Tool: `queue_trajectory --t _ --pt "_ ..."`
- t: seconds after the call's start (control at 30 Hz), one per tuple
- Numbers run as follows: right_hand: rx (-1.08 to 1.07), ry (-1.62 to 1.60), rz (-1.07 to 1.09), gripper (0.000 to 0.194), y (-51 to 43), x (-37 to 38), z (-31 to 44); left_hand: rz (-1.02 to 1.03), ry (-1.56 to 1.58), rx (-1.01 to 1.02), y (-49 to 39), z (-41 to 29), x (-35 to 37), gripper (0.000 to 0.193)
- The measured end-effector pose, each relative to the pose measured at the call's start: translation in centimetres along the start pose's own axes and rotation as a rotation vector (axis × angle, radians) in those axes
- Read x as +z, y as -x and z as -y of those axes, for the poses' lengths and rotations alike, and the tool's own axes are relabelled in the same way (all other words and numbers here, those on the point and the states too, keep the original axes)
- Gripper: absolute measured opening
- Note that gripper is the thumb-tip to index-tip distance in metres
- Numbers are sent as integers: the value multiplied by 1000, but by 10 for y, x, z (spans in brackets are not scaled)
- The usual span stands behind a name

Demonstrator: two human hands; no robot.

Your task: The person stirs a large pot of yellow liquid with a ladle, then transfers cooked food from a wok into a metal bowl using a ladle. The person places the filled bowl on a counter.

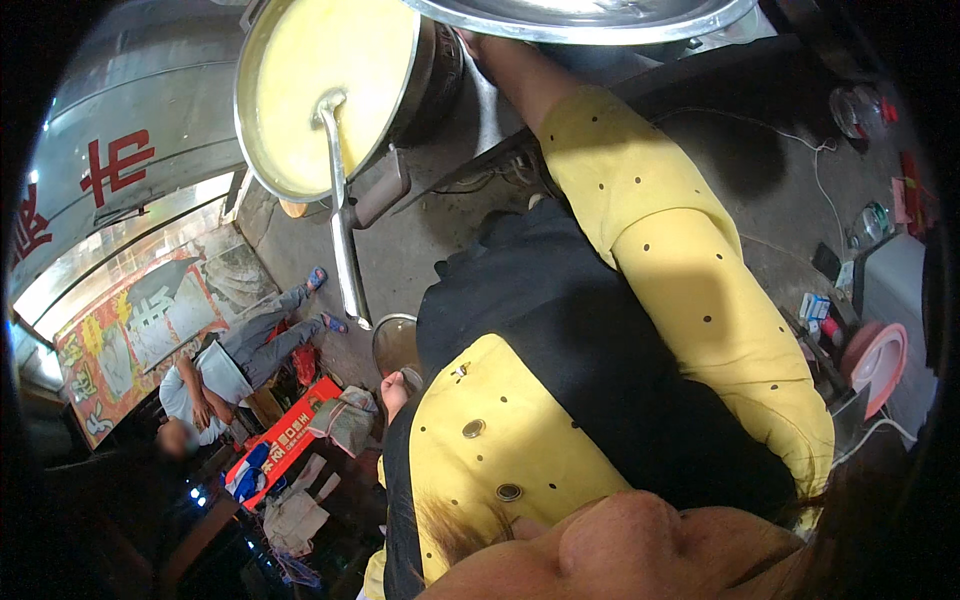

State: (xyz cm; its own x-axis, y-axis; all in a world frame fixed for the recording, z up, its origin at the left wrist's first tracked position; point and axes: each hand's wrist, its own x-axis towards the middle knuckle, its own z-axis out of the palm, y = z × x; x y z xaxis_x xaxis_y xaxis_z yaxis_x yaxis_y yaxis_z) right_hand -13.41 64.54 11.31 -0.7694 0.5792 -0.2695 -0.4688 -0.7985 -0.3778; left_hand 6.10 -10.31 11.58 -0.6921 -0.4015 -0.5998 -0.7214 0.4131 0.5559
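Observation:
My right hand [468, 45] reaches forward beside the large metal pot [439, 82]. A shiny metal basin or lid [600, 26] hides most of it, so its grip cannot be seen. Pale yellow liquid [315, 52] fills the pot close to its rim. A long-handled metal ladle [341, 202] leans in it, bowl in the liquid, handle jutting out towards me. Low on my left side, my left hand [394, 391] is closed at the edge of a round, rimmed vessel [397, 345]. My dark apron [510, 292] partly covers both hand and vessel.
At the left, a person [206, 375] with folded arms sits near a red box or bench [292, 442] with cloths on it. Clear plastic bottles [859, 112], a white cable [817, 150] and a pink basin [877, 367] are at the right. A brown handled container [382, 187] adjoins the pot.

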Motion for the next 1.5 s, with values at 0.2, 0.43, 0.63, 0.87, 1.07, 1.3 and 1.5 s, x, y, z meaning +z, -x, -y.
queue_trajectory --t 0.2,0.43,0.63,0.87,1.07,1.3,1.5 --pt "1 7 34 49 -19 10 -1 -10 26 48 -12 8 -9 4" --pt "46 33 49 50 -37 16 -5 -35 77 91 -19 23 -21 3" --pt "74 72 57 50 -54 20 -1 -74 118 79 -8 45 -22 3" --pt "68 116 49 51 -58 22 6 -113 138 45 12 71 -15 3" --pt "60 155 8 52 -54 17 12 -139 131 60 17 95 -19 4" --pt "-172 509 -232 53 34 -8 22 -101 139 122 5 93 13 9" --pt "-505 1048 82 29 202 21 61 99 35 -68 -16 40 44 11"
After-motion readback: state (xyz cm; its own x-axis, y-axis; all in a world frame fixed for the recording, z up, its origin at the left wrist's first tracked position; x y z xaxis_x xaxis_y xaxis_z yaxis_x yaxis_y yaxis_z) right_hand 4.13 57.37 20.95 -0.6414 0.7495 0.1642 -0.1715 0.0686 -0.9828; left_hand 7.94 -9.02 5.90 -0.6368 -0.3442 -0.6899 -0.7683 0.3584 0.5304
